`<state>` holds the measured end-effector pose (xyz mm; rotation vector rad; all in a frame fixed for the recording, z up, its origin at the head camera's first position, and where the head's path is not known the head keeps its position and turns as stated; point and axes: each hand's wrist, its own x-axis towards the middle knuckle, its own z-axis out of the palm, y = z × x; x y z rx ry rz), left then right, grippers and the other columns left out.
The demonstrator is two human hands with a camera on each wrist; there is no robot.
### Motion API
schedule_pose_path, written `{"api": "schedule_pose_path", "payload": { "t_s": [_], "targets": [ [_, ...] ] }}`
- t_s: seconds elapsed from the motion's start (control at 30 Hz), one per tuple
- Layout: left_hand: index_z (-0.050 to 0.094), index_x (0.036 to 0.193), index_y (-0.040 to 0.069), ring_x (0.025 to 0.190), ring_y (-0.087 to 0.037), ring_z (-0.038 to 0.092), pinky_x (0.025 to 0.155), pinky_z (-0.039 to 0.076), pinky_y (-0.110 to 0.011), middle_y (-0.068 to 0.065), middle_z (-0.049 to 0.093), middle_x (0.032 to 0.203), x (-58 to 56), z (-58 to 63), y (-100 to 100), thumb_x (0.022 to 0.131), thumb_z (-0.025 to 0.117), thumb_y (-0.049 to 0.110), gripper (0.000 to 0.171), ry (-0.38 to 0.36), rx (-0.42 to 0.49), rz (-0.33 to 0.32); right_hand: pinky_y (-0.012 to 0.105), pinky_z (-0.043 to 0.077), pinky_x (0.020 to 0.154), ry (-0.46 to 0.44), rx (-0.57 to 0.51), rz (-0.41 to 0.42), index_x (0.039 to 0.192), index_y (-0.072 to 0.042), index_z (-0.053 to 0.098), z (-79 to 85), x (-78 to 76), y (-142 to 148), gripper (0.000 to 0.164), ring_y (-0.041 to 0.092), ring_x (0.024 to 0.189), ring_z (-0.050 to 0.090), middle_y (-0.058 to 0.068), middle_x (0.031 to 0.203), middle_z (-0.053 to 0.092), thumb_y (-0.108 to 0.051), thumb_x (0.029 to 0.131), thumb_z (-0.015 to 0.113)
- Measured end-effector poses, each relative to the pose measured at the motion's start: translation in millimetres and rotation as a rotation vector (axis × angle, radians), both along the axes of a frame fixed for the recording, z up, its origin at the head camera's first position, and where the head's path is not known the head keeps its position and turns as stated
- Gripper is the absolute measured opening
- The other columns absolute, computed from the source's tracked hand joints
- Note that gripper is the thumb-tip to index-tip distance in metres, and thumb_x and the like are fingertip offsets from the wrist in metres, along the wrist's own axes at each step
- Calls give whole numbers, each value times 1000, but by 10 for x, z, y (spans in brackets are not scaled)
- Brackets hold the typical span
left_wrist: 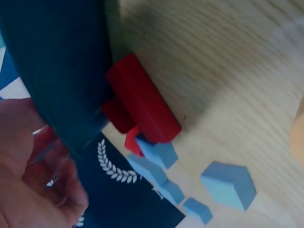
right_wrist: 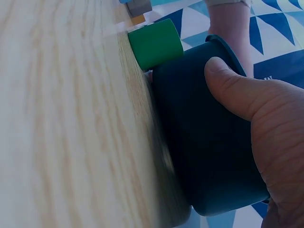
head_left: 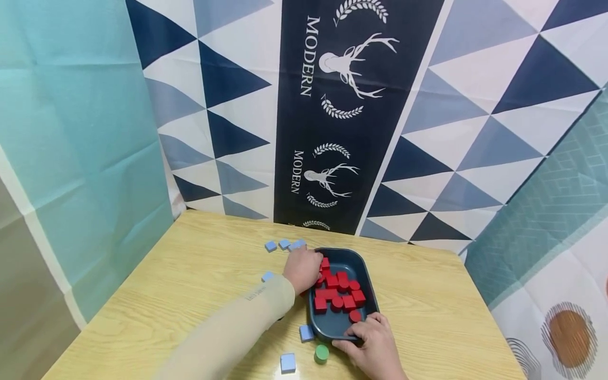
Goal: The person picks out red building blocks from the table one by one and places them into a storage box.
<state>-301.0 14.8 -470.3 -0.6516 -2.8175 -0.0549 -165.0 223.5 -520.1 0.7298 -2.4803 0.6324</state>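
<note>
A dark blue tray stands on the table with several red blocks inside, cubes and cylinders among them. My left hand holds its far left rim; in the left wrist view its fingers curl at the tray's edge. At the near end my right hand grips the rim, with the thumb pressed against the outer wall. Beside the tray's outer left wall, a long red block lies on the table with other red pieces partly hidden behind it.
A green cylinder stands close to the tray's near left corner. Two blue blocks, one by the tray and another nearer me, lie left of it. Several more blue blocks lie toward the table's back edge, before a patterned cloth.
</note>
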Motion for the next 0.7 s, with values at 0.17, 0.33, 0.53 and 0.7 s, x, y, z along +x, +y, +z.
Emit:
{"api": "schedule_pose_path", "payload": {
  "t_s": [0.17,0.33,0.53,0.7],
  "targets": [
    [70,96,17,72,-16,64,57,57,-38,2,70,77,46,-21,35,84,76,47,33,-135,53,23,39,35,82,-7,-6,4,67,-32,68,16,-13,-6,28,0,64,47,-28,63,55,-54,68,85],
    [67,92,17,69,-14,61,57,55,-35,2,67,76,71,-6,39,80,78,51,37,-222,60,-11,39,35,83,-10,-9,-4,67,-32,68,13,-13,1,27,-1,65,48,-29,64,55,-50,66,88],
    [69,103,16,74,-11,58,66,55,-32,3,67,86,92,-24,15,76,79,56,50,-338,75,-72,39,35,83,-41,11,-20,68,-32,69,7,-1,-3,27,0,65,48,-28,64,56,-53,67,86],
    [65,123,14,87,-11,56,81,53,-31,2,66,107,82,-19,-34,82,75,52,57,-486,176,-104,40,36,84,-58,5,-31,67,-32,68,-2,-3,-8,28,0,65,48,-30,64,53,-53,66,87]
  ]
}}
